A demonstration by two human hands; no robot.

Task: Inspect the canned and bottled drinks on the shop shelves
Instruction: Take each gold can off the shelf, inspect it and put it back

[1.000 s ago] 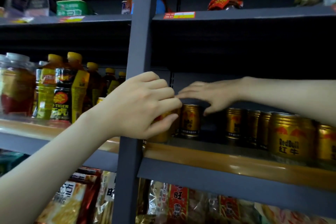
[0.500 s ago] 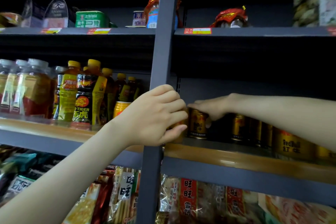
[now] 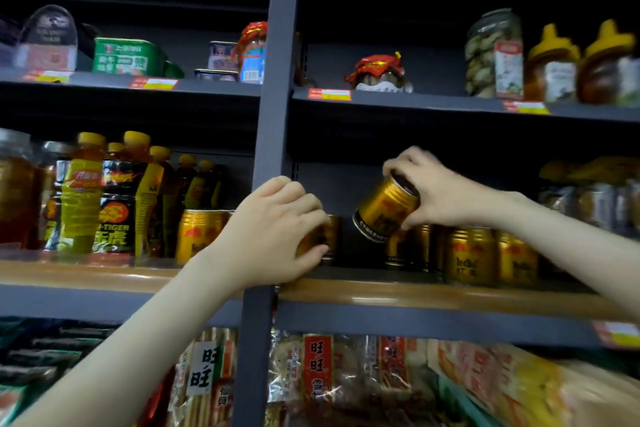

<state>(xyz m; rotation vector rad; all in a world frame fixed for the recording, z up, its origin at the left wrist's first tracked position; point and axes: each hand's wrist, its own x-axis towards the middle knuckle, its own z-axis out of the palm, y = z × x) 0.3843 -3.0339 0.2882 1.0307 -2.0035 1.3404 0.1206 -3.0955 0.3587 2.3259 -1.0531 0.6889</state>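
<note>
My right hand [image 3: 440, 191] grips a gold drink can [image 3: 384, 211] by its top, lifted off the middle shelf [image 3: 415, 295] and tilted to the left. My left hand [image 3: 273, 232] wraps around another gold can [image 3: 327, 236] that stands on the same shelf just right of the grey upright post [image 3: 273, 114]; most of that can is hidden by my fingers. More gold cans [image 3: 471, 255] stand in a row to the right. Left of the post are one gold can [image 3: 197, 236] and yellow-capped bottles [image 3: 114, 198].
The upper shelf [image 3: 415, 102] carries jars, tins and yellow-lidded bottles with price tags on its edge. Packaged snacks [image 3: 317, 371] fill the shelf below. Glass jars [image 3: 14, 191] stand at the far left of the middle shelf.
My right hand has closed on a gold can, lifted it off the shelf and tilted it. My left hand stays around its can. The camera view has tilted upward.
</note>
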